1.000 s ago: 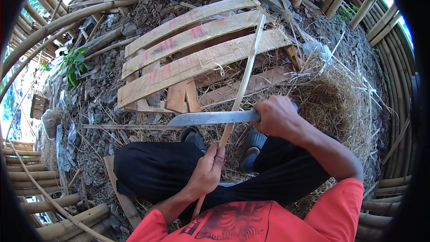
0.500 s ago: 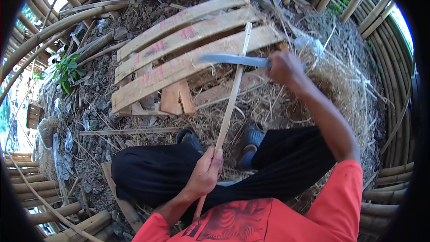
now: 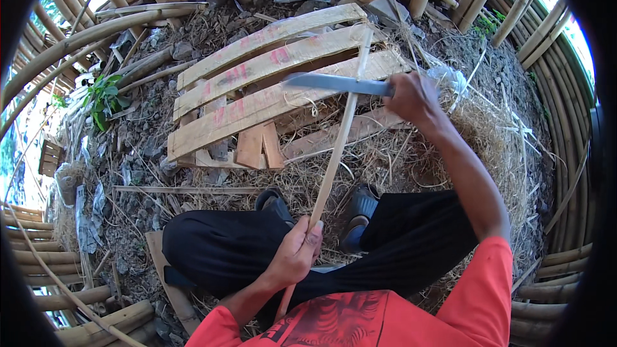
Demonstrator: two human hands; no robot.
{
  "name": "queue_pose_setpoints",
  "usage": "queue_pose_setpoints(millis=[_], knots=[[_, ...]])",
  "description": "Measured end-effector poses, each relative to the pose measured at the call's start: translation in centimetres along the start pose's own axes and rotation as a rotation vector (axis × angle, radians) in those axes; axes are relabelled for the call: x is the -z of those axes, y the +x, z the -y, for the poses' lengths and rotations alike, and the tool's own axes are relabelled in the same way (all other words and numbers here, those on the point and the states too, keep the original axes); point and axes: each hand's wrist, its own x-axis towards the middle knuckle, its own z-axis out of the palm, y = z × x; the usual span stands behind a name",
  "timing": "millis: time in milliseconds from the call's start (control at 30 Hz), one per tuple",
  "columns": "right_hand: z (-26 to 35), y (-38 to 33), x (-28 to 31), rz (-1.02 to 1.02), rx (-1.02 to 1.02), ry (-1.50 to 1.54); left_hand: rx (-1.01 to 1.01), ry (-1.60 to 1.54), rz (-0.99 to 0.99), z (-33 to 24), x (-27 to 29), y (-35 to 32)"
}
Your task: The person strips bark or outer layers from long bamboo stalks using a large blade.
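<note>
My left hand (image 3: 297, 254) is wrapped round the lower part of a long pale bamboo strip (image 3: 335, 157). The strip slants up and away, its far end lying over a slatted wooden pallet (image 3: 257, 93), its near end running back under my forearm. My right hand (image 3: 413, 97) grips the handle of a large knife (image 3: 340, 83). Its handle is mostly hidden by my fingers. The broad grey blade points left and crosses the strip near its upper part, seemingly touching it; the tip is slightly blurred.
Thin shavings (image 3: 385, 154) cover the ground round my sandals (image 3: 361, 212). A green plant (image 3: 103, 99) grows at the left, and crumpled plastic (image 3: 448, 80) lies right of the pallet. Bamboo pole walls (image 3: 569, 122) surround the spot. A flat board (image 3: 173, 283) rests beside my left knee.
The strip's far end has swung or slid slightly up and right, now overlapping more of the pallet. The knife stays across it at nearly the same height. Both hands keep their grips.
</note>
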Motion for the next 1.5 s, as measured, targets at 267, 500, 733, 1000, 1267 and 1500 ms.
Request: queue_pose_setpoints(millis=[267,500,733,1000,1267,1500], knots=[[2.6,-2.2,-0.4,0.065,0.100,0.038,0.070,-0.115,-0.035,0.2,0.5,0.6],[1.8,-4.8,0.8,0.026,0.246,0.399,0.044,-0.243,-0.023,0.7,1.4,0.3],[3.5,-5.3,2.7,0.022,0.217,0.384,0.009,-0.275,0.053,0.3,2.1,-0.7],[3.7,-4.8,1.9,-0.023,0.284,0.331,0.051,-0.320,0.043,0.3,2.3,-0.6],[4.2,-5.4,1.2,-0.053,0.394,0.250,0.016,-0.288,0.033,-0.3,2.1,-0.5],[4.5,-5.7,1.2,-0.034,0.368,0.262,-0.004,-0.218,0.015,-1.3,1.9,-0.8]])
